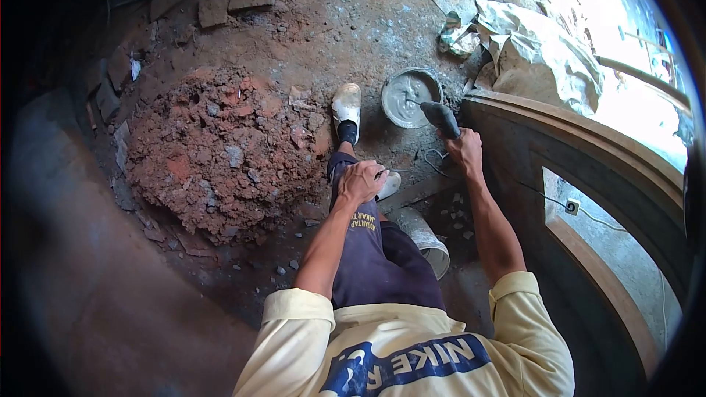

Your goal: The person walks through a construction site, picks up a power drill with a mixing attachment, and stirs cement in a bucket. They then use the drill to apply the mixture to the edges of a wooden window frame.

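A: Starting far left?

B: Piled loose, sloping the way dumped stuff settles: rubble heap point(220, 147), brick-red, crumbly, lumpy, flecked with grey chips. Kept well apart from the hands.

A: Then, moving right?

B: Planted at the heap's edge, toe pointing away: pale shoe point(346, 105), dusty, scuffed. Just below it, left hand point(360, 181), fingers curled shut over the knee point(344, 176), nothing seen inside the fist. Probably pressed there as a prop for the forward lean.

A: And past the knee?

B: Set on the ground just beside the shoe, within easy arm's reach: bucket point(430, 77), round, shallow, crusted and smeared grey inside. Tilted into it from the right, power tool point(440, 116), dark, stubby, matte, with a thin bit reaching over the rim. Clamped around its rear end: right hand point(465, 151), tightly closed, arm stretched out straight, likely for steadiness.

A: Trailing anything?

B: Looped slackly on the dirt under that wrist: thin black cable point(437, 160).

A: Furthest right?

B: Lying flat alongside the right arm: arched door frame point(588, 148), smooth brown wood, stepped moulding. Slumped behind it, crumpled pale sack point(544, 51), creased and dusty.
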Available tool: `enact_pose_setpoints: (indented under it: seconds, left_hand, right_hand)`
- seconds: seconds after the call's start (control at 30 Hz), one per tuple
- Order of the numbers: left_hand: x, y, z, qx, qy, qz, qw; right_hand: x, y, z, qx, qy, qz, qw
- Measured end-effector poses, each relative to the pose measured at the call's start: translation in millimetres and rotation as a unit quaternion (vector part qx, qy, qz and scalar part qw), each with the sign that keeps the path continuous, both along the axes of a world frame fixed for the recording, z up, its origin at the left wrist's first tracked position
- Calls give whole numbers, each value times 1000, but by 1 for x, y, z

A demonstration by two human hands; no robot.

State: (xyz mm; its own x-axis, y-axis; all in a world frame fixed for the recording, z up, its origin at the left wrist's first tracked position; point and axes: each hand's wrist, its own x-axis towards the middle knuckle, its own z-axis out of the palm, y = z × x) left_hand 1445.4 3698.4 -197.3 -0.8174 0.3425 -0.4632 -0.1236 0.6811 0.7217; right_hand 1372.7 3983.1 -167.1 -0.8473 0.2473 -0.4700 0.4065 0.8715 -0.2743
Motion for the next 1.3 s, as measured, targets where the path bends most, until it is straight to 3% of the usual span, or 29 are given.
enact_pose_setpoints:
  seconds: [0.53, 0.6, 1.3]
  left_hand:
    - [5, -5, 5, -5, 13, 8, 1000]
    - [6, -6, 6, -2, 6, 14, 1000]
    - [3, -7, 4, -8, 1, 0, 1000]
  right_hand:
    - [3, 3, -7, 22, 16, 53, 998]
    - [6, 1, -6, 8, 18, 12, 1000]
    - [8, 10, -13, -2, 22, -4, 1000]
